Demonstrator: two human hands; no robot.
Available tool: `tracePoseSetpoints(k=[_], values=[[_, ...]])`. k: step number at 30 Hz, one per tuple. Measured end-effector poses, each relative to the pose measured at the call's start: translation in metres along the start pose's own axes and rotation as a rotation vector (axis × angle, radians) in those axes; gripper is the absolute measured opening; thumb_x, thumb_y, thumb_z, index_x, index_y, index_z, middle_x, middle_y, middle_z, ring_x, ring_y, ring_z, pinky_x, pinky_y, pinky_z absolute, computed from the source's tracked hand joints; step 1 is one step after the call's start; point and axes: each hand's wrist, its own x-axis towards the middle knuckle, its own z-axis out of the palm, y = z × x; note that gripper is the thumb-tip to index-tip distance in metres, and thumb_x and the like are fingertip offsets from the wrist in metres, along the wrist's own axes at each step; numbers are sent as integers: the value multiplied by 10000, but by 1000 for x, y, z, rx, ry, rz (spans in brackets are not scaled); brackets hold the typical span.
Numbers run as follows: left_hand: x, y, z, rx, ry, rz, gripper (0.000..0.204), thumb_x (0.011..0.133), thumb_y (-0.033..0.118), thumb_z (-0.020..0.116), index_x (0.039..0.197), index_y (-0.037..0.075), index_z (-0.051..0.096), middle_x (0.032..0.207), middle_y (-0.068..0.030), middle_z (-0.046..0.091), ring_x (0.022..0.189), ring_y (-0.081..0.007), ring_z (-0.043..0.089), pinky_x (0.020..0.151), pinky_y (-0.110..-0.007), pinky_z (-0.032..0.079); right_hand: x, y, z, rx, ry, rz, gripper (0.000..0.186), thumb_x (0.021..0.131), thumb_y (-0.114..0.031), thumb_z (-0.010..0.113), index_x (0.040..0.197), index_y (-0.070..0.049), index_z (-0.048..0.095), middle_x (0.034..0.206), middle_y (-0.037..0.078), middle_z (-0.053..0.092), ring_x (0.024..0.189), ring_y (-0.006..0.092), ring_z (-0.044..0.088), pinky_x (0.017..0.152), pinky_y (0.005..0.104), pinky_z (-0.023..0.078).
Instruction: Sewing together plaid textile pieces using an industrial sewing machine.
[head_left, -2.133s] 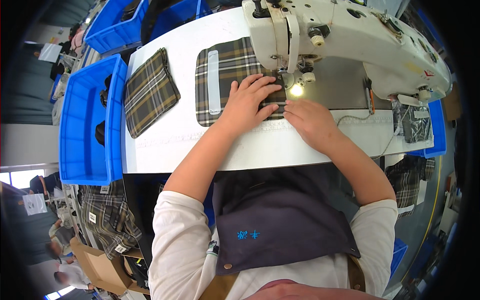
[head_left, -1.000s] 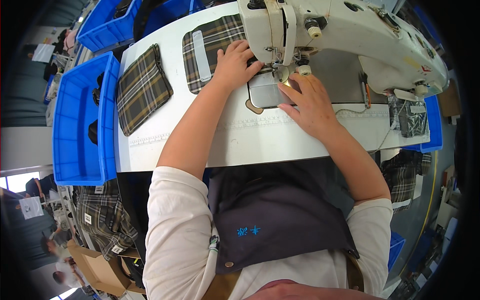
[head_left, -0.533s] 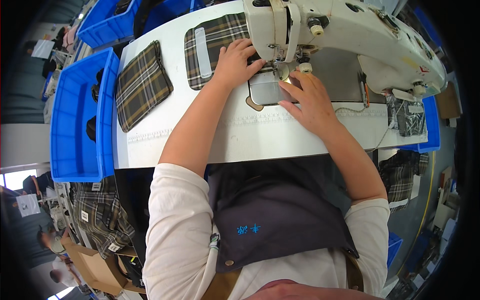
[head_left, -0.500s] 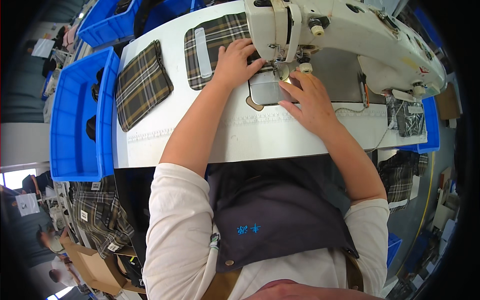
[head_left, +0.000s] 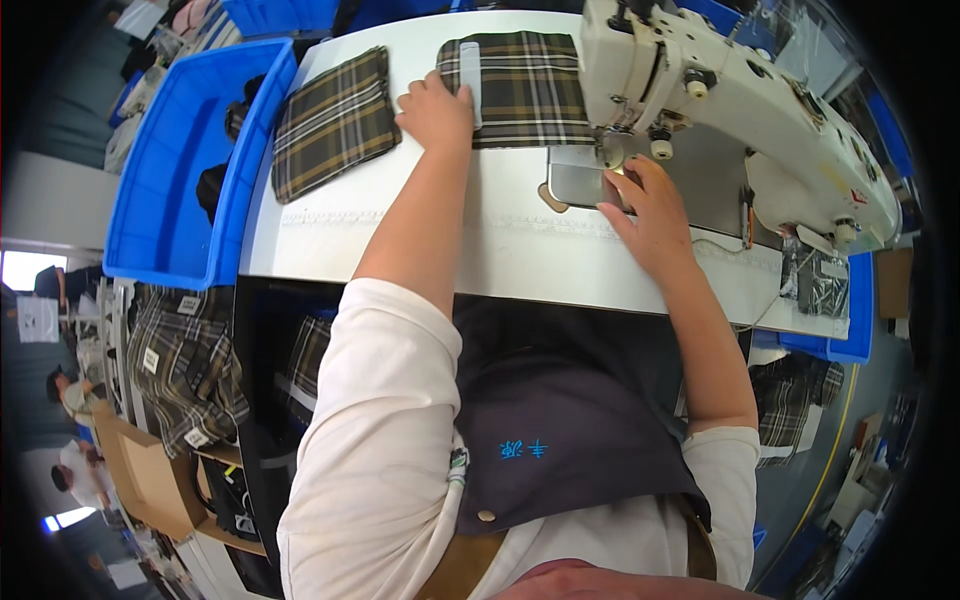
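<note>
1. From the view's centre, the left hand (head_left: 437, 112) lay at twelve o'clock, at the nine-o'clock edge of a plaid panel (head_left: 535, 85).
2. The right hand (head_left: 655, 210) hung beneath the sewing machine (head_left: 745, 110), toward two.
3. Toward ten, a blue bin (head_left: 242, 215) stood beside the table (head_left: 540, 250).

White worktable (head_left: 540, 260) | pale wall (head_left: 60, 205) | bright window (head_left: 24, 268), far left | grey floor (head_left: 790, 490), yellow line (head_left: 837, 440)

Downward head view above hands (head_left: 438, 115)
</note>
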Motion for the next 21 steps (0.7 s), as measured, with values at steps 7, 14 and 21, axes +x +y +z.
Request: tracePoseSetpoints(k=[7, 14, 21], values=[[-41, -55, -42, -191, -92, 151, 397, 943, 220, 668, 1338, 237, 636, 1033, -129, 747, 945, -373, 709, 815, -496, 556, -1, 7, 11, -48, 24, -50, 390, 902, -255, 776, 1252, -90, 717, 1314, 156, 612, 1276, 363, 568, 1060, 458, 470], [-190, -173, -158, -138, -29, 99, 375, 979, 107, 606, 1323, 246, 663, 915, -93, 650, 820, -354, 676, 698, -453, 546, -2, 14, 5, -73, -32, -42, 381, 946, -204, 730, 1303, -75, 696, 1344, 164, 615, 1274, 350, 580, 1030, 420, 502], [-299, -400, -168, -106, 358, -600, 337, 1021, 142, 588, 1350, 112, 657, 1251, -174, 716, 1126, -367, 688, 947, -407, 538, -1, 18, 12, -134, -70, -23, 391, 1013, -259, 654, 1366, -90, 668, 1411, 165, 593, 1309, 340, 564, 1102, 407, 446]])
